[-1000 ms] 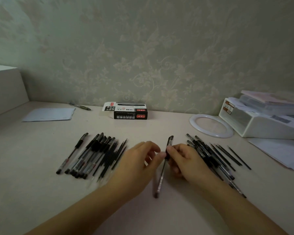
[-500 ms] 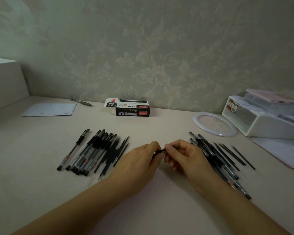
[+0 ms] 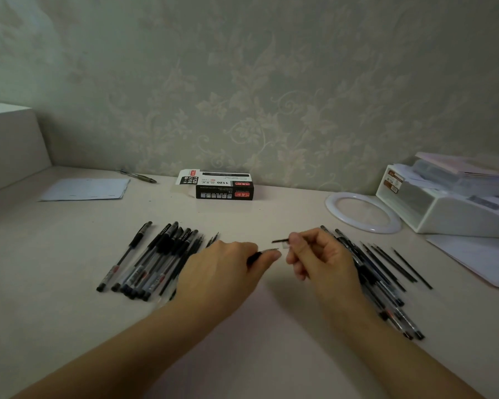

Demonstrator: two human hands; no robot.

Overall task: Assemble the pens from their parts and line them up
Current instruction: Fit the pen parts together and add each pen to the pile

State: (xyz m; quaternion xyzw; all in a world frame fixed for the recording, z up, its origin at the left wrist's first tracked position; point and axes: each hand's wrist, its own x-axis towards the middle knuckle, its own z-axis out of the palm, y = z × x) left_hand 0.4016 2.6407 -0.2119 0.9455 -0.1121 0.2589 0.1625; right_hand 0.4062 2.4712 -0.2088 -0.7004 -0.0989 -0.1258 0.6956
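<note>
**Both hands mid-desk, each pinching a pen part**

Left hand (image 3: pixel 228 267): back up, low over the desk (image 3: pixel 55 283), forearm coming in from bottom left. Thumb and fingers curled around a pen barrel (image 3: pixel 264 252); its clear front end pokes out toward the right hand, the rest is hidden under the hand.

Right hand (image 3: pixel 319 256): raised slightly, fingers curled, pinching a small dark tip piece (image 3: pixel 280 241) that points left. The 2 parts are close but apart, tip piece a bit higher than the barrel end.

Left pile of pens (image 3: pixel 156 254): capped pens bunched side by side, just left of the left hand. Right pile of parts (image 3: pixel 380 272): barrels and thin refills fanned out, partly under the right wrist.

Containers:
- Pen box (image 3: pixel 224 185) at the wall, flap open, contents not visible.
- White organizer tray (image 3: pixel 444 214) far right, papers stacked in and on it.
- White ring (image 3: pixel 363 213) lies flat beside it.
</note>
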